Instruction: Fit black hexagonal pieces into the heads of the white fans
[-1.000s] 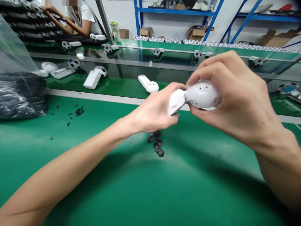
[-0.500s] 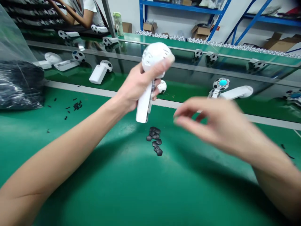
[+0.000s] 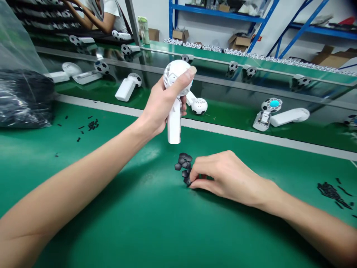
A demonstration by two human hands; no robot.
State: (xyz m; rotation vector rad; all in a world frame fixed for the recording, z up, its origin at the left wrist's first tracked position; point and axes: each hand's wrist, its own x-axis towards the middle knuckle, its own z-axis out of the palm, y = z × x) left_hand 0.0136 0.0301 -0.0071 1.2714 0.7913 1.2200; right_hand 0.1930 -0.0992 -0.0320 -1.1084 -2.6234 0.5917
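Over the green mat (image 3: 212,234), the right hand (image 3: 225,178) lies low with its fingers (image 3: 196,178) pressed together, thumb and fingertips pinching at the lower edge of a small pile of black pentagon patches (image 3: 182,163). Whether a patch is actually gripped is hidden. The left hand (image 3: 163,106) is closed round the handle of a white fan (image 3: 174,123), held upright above the pile, with the thumb across its round head. The fan's bottom end hangs clear of the patches.

A hurried pinch could nudge the heaped patches apart or lift two at once. Being small and dark, a dropped one could get lost among the black bits (image 3: 93,125) to the left or the black strips (image 3: 330,191) to the right. A slack grip on the smooth handle could drop the fan. Beyond the grey rail (image 3: 223,130), more fans (image 3: 290,116) lie on the belt.
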